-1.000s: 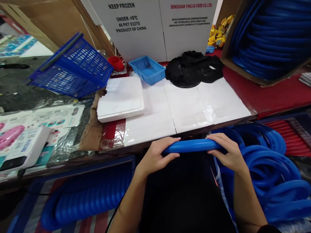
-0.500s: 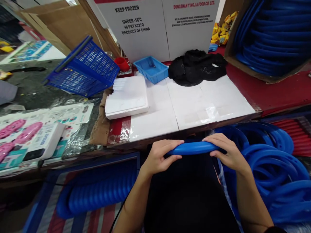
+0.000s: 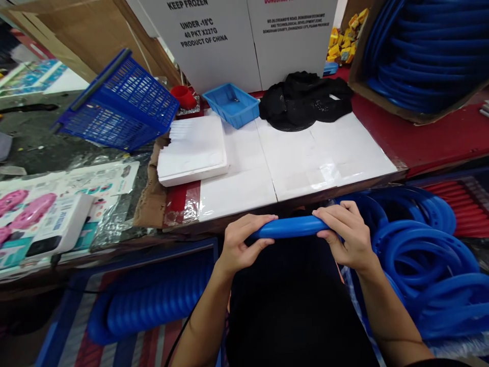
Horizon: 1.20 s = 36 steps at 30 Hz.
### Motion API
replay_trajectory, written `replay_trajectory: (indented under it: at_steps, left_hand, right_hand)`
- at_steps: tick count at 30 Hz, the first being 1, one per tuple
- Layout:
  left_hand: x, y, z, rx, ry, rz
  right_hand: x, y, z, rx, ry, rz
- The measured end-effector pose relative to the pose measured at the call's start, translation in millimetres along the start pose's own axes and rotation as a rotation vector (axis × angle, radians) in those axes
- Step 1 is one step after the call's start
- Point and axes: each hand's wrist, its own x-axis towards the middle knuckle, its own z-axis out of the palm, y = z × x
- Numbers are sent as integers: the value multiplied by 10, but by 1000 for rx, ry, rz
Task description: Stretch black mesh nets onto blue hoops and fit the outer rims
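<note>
I am sitting at a work table [image 3: 420,137] in a packing workshop. Big cardboard boxes [image 3: 252,41] are standing behind it, and piles of the same blue rings [image 3: 424,255] are lying all around me. A blue basket [image 3: 122,102] and printed toy packs [image 3: 57,214] are waiting nearby.

Tray [image 3: 231,104] behind foam slab [image 3: 192,151], left of cloth [image 3: 304,99]

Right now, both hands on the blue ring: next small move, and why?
Probably lift the blue ring up onto the white board: left hand and right hand each grip an end, just below the table edge.
</note>
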Motion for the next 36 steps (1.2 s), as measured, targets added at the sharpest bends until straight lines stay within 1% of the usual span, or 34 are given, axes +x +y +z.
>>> replay_trajectory:
  at_steps: [2, 4, 7, 8, 10, 12, 13, 15, 17, 18, 19, 20, 22, 24, 26, 29, 31, 33, 34, 36]
  left_hand:
    - [59, 65, -33, 40, -37, -6]
    - [155, 167, -55, 119, -109, -5]
    - [315, 320, -40, 259, -191, 33]
    - [357, 351, -31, 281, -200, 45]
    - [414, 364, -29, 264, -181, 39]
    - [441, 314, -59, 187, -111, -41]
    - [453, 267, -83, 138, -47, -120]
    - [501, 138, -134, 7, 130, -319]
    - [613, -33, -174, -167, 302, -482]
    - [701, -131, -188, -257, 358, -531]
    - [810, -234, -200, -337, 383, -561]
    - [937, -342, -210, -399, 374, -582]
    - [1229, -567, -227, -454, 298, -611]
    - [1530, -802, -232, -441, 208, -631]
    - [1794, -1040, -217, -406, 152, -650]
    - [2079, -1362, -174, -327, 125, -715]
    - [2225, -1532, -168, -267, 135, -739]
    - [2387, -1644, -221, -201, 226, -703]
    - [2486, -1669, -279, -174, 267, -657]
    - [2715, -1632, -464, -106, 309, -515]
  right_hand:
    - [8, -3, -21, -4, -17, -1]
    - [22, -17, -26, 12, -54, 3]
    - [61, -54, -21, 37, -91, -3]
    - [73, -58, -27, 42, -88, -11]
    - [72, -20, -64, 47, -66, -12]
    - [24, 108, -128, 45, -21, 54]
    - [-14, 209, -163, 37, 28, 122]
    - [-96, 466, -219, 54, 164, 313]
    - [-133, 741, -239, 184, 279, 519]
    - [-118, 865, -235, 269, 314, 601]
    - [-74, 975, -224, 347, 332, 668]
    - [-2, 1071, -208, 408, 338, 719]
    - [223, 1245, -171, 471, 328, 781]
    - [518, 1441, -135, 528, 301, 827]
    - [831, 1695, -100, 615, 273, 876]
    - [1257, 2118, -50, 698, 181, 932]
    - [1514, 2347, -24, 720, 87, 937]
    - [1779, 2492, -8, 733, 42, 896]
    - [1920, 2530, -9, 727, 61, 846]
    - [2221, 2547, -33, 670, 166, 682]
